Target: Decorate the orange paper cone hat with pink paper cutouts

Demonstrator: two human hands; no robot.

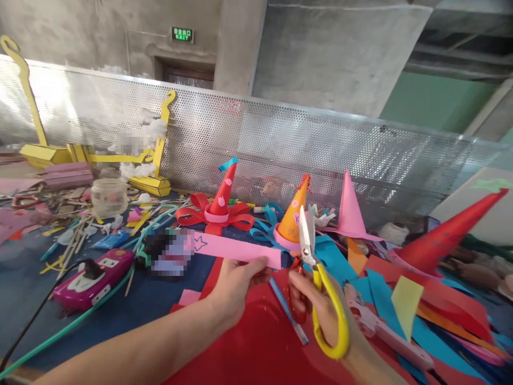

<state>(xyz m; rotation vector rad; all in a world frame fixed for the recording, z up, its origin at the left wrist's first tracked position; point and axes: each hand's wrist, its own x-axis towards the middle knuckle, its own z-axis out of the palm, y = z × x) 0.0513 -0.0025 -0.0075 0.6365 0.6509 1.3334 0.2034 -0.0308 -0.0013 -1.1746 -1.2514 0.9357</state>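
My left hand (240, 289) pinches the right end of a pink paper strip (232, 250) between thumb and fingers. A blue star outline is drawn near the strip's far left end. My right hand (316, 307) is closed around a pair of scissors (306, 240), blades pointing up and yellow handle loop facing me. The blades are just right of the strip, apart from it. Below both hands lies a red sheet (248, 342), and a slim blue-and-white pen-like stick (288, 310) rests on it between them.
Behind stand decorated red (224, 192), orange (290, 219) and pink (351, 208) cones; another red cone (452, 235) leans at right. A pink glue gun (388, 334) lies among coloured strips. At left are a purple power strip (94, 280), a clear jar (109, 197) and scraps.
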